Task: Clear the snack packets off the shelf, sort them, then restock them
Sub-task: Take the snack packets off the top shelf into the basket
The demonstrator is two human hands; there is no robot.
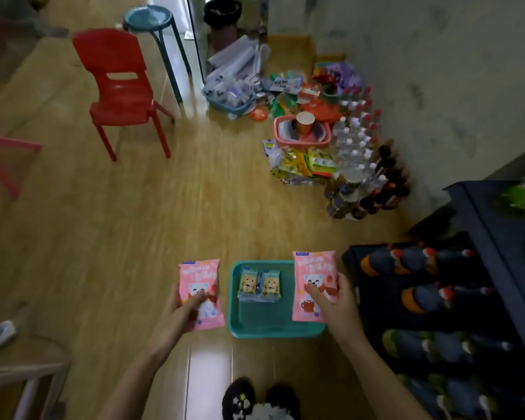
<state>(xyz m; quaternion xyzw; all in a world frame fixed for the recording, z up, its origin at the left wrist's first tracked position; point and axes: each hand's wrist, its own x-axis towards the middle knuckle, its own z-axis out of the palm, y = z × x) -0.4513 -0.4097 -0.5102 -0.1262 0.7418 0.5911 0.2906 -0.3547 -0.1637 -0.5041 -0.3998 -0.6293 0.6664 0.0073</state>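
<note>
My left hand (181, 310) grips a pink snack packet (199, 275) with a white bear print, held above the wooden floor left of a teal tray (267, 328). A second pink bear packet (314, 268) is gripped by my right hand (334, 301) over the tray's right edge. Two small bear-print packets (259, 285) lie side by side in the tray's far half. The dark shelf (485, 225) stands at the right, with rows of bottles lying on it.
A heap of yellow-green snack packets (303, 165), clear and dark bottles (361, 147), a pink basket (300, 133) and a blue basket (228, 100) sit on the floor by the wall. A red chair (122, 92) and blue stool (152, 22) stand far left. My shoes (261, 401) are below.
</note>
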